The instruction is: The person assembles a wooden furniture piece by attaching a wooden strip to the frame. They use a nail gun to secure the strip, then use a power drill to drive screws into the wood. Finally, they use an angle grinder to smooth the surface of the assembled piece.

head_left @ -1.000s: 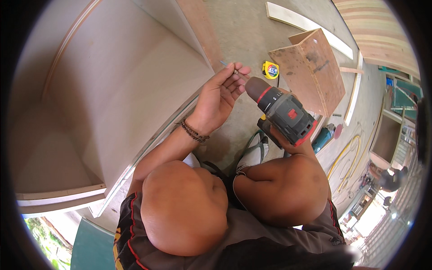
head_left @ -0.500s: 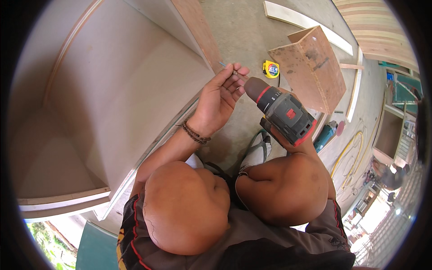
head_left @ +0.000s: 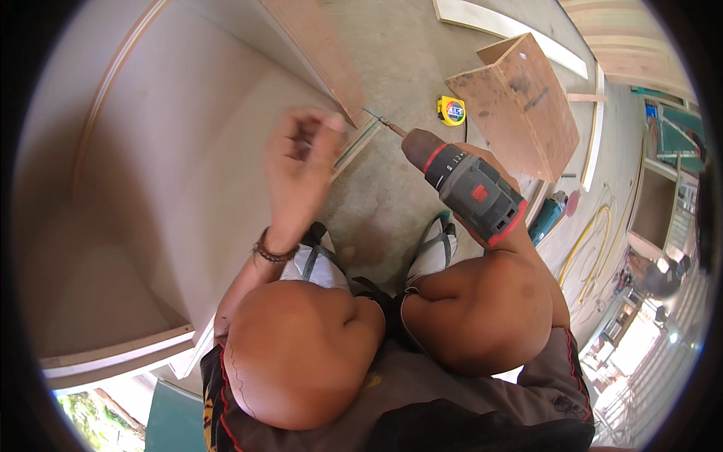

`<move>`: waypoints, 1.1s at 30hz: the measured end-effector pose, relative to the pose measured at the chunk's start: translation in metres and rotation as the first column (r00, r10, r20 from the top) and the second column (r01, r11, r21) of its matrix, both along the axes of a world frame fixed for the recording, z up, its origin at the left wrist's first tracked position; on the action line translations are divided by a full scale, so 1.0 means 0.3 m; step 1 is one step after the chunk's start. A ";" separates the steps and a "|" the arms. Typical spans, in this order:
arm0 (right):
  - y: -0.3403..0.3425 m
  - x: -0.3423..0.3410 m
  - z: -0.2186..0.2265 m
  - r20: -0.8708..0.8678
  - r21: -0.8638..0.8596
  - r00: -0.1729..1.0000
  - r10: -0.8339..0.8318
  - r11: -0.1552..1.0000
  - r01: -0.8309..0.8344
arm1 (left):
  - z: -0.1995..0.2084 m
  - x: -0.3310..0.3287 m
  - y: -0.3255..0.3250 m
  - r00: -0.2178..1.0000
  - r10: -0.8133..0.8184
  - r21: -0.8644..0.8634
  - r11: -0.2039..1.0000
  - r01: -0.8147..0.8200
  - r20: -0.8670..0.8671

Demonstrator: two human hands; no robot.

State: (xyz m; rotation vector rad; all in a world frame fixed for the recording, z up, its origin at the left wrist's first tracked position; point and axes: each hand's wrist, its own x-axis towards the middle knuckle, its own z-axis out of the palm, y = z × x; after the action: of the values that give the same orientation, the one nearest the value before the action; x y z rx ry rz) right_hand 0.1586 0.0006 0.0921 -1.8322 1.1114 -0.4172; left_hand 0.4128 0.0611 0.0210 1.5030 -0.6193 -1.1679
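My right hand (head_left: 497, 162) is wrapped round a black-and-red cordless drill (head_left: 476, 184) that points up and to the left. From its chuck runs a driver bit (head_left: 393, 128), with a thin bluish screw-like piece (head_left: 371, 113) at the tip, beside the edge of a wooden panel (head_left: 331, 68). My left hand (head_left: 305, 169) is in front of the large pale cabinet (head_left: 181, 143), apart from the drill. Its fingers curl but are smeared by motion, so whether they hold anything is unclear.
A yellow tape measure (head_left: 451, 111) lies on the concrete floor near a stained wooden box (head_left: 531, 105). White strips (head_left: 512, 30) lie beyond the box. At right are a teal angle grinder (head_left: 547, 218) and a coiled yellow hose (head_left: 595, 241). My knees flank the space below my hands.
My left hand has let go of the bit's tip and moved left and slightly down toward the cabinet. The drill has shifted only slightly left.
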 end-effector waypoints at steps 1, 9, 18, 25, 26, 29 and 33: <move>-0.001 0.001 0.004 -0.024 0.012 1.000 -0.007 1.000 0.007 | -0.006 0.015 -0.015 0.994 0.056 -0.093 0.995 -0.047 0.097; -0.009 0.016 0.014 -0.193 0.011 0.981 0.002 1.000 0.000 | -0.130 0.045 -0.113 0.997 -0.028 -0.288 0.956 0.046 0.069; -0.021 0.034 0.023 -0.286 0.159 0.958 0.011 0.987 0.036 | -0.134 0.044 -0.112 0.999 -0.035 -0.288 0.957 0.030 -0.012; -0.035 0.094 0.044 -0.349 0.271 0.935 -0.064 0.948 0.166 | -0.134 0.048 -0.105 0.998 -0.027 -0.285 0.958 0.009 -0.060; -0.034 0.089 0.034 -0.328 0.288 0.942 -0.066 0.943 0.166 | -0.132 0.049 -0.105 0.997 -0.030 -0.282 0.959 0.010 -0.069; -0.037 0.076 0.008 -0.287 0.354 0.955 -0.081 0.917 0.184 | -0.124 0.047 -0.104 0.996 -0.028 -0.279 0.960 0.003 -0.085; -0.041 0.080 0.007 -0.334 0.333 0.941 -0.060 0.926 0.177 | -0.129 0.041 -0.115 0.998 -0.019 -0.285 0.958 0.001 -0.058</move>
State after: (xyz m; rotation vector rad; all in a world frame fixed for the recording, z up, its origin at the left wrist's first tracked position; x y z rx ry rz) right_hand 0.1825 -0.0118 0.0941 -1.5399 1.4227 0.0232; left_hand 0.4250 0.0266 -0.0178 1.2168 -0.7221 -1.0768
